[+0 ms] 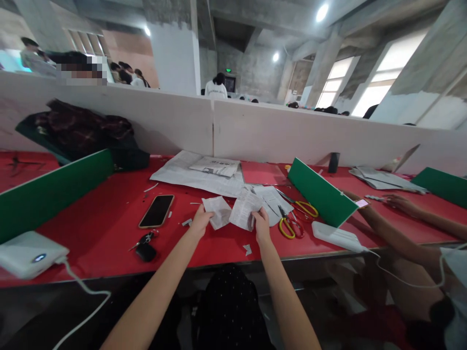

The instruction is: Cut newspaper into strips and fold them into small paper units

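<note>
My left hand [200,221] pinches a small piece of newspaper [219,212] by its left edge, just above the red tabletop [215,248]. A second, larger newspaper piece [243,209] is gripped at its right edge by my right hand [261,222]. The two pieces come close together in the middle; whether they touch I cannot tell. More cut newspaper pieces [274,200] lie behind my right hand. Two pairs of scissors with yellow and red handles, the nearer scissors [287,228] and the farther scissors [307,209], rest to the right. A paper scrap [247,250] lies in front.
Left of me are a phone [156,211], a car key [146,249] and a white power bank [32,253]. Newspaper sheets [175,174] and a red sheet [262,173] lie at the back. Green dividers [321,192] flank my place. A co-worker's arms [386,226] rest at right beside a white device [335,236].
</note>
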Demonstrator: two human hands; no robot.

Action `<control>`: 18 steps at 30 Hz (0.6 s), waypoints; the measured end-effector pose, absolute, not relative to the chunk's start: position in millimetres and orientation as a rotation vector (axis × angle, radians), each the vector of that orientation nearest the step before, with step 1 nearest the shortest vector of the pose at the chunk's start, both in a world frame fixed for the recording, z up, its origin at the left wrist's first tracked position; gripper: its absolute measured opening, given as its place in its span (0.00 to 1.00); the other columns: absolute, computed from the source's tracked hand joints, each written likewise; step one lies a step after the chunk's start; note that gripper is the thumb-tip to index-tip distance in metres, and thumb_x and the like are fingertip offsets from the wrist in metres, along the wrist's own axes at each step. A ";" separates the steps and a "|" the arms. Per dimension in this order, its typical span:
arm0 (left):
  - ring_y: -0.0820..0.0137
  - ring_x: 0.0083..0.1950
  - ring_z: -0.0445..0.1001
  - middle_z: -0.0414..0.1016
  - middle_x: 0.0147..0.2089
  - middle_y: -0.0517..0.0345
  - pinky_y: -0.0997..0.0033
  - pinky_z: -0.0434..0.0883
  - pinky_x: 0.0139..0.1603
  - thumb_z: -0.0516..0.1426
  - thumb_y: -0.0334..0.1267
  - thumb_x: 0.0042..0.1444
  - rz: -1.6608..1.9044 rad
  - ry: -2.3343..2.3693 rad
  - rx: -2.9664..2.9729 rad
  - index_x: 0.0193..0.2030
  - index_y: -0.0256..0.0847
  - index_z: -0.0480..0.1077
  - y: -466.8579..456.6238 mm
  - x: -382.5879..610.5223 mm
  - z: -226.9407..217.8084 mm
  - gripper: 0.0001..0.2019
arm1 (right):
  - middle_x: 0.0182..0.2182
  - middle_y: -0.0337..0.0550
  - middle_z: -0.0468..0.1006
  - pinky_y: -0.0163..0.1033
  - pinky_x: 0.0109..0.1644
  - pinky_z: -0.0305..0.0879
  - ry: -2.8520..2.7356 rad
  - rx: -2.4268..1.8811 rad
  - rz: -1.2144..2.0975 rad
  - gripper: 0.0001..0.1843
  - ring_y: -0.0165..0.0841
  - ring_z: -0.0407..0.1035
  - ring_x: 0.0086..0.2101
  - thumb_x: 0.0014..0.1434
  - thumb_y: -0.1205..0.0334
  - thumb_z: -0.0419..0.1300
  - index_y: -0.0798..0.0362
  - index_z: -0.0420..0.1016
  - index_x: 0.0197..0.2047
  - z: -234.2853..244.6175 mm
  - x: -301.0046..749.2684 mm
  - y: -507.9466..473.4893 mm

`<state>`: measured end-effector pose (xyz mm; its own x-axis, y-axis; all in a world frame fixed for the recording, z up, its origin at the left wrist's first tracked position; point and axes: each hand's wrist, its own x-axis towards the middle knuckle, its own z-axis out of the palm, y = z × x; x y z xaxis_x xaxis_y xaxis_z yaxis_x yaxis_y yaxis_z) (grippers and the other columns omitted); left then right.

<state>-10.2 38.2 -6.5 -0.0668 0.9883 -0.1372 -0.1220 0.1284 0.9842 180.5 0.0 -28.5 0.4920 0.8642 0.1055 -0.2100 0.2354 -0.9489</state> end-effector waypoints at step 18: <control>0.54 0.55 0.62 0.66 0.52 0.45 0.57 0.56 0.55 0.50 0.29 0.52 0.695 1.587 2.522 0.46 0.40 0.71 8.7 1.9 0.2 0.16 | 0.24 0.32 0.69 0.32 0.32 0.56 -0.714 -1.133 0.711 0.10 0.28 0.63 0.28 0.44 0.59 0.54 0.50 0.65 0.34 -38.2 189.9 4.3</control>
<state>1.9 8.7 0.2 0.3600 0.8722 0.3312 0.8348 -0.4596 0.3031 189.9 4.3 -38.2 0.5826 0.8008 0.1392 -0.1350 0.2642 -0.9550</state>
